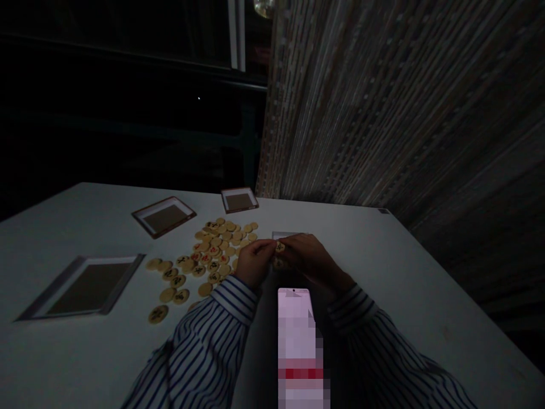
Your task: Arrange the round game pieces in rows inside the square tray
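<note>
My left hand (254,261) and my right hand (313,258) meet over the table, fingertips closed at a round wooden Chinese chess piece (280,247) with a dark character. Below and behind them is a small open box (283,233), mostly hidden by the hands. Another piece (279,263) shows just under the fingers, apparently inside that box. To the left lies a loose heap of wooden Chinese chess pieces (225,238), some face down, others marked in red or black.
A lit phone (294,324) lies in front, between my forearms. Three shallow open boxes rest on the white table (353,238): one at left (80,287), one farther back (164,217), one near the back edge (239,200). A string curtain (340,113) hangs behind. The room is dark.
</note>
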`<state>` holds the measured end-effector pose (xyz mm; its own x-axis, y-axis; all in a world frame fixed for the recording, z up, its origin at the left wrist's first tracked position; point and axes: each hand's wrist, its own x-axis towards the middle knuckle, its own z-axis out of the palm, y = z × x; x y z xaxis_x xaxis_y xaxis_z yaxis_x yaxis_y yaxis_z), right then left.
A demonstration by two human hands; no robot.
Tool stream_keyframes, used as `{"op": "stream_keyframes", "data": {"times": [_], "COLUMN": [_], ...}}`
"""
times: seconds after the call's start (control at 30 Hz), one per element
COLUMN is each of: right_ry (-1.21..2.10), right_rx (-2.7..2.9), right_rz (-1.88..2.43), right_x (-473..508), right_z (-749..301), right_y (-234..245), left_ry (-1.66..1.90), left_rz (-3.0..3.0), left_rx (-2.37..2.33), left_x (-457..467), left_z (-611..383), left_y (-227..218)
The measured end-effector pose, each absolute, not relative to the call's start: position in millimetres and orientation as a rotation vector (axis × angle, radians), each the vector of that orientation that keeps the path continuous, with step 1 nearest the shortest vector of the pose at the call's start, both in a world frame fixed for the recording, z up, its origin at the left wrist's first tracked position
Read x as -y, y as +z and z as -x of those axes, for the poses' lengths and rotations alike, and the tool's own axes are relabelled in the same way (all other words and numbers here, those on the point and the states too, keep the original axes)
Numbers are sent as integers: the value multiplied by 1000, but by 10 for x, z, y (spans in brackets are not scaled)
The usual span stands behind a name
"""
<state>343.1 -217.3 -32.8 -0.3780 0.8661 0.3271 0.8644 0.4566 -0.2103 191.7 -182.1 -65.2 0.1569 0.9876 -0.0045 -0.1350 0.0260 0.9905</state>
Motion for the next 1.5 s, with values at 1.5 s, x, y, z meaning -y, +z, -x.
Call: {"op": "stream_keyframes", "data": {"times": [1.5], "right_ry": [202], "right_rx": [2693], "right_rz": [1595], "right_x": [1817], "right_z": [-3515], "right_y": [-383], "left_ry": [826], "left_rz": [-2211], "left_rx": [-1281], "left_x": [1826], "left_z": [-1833], "left_y": [-746]}}
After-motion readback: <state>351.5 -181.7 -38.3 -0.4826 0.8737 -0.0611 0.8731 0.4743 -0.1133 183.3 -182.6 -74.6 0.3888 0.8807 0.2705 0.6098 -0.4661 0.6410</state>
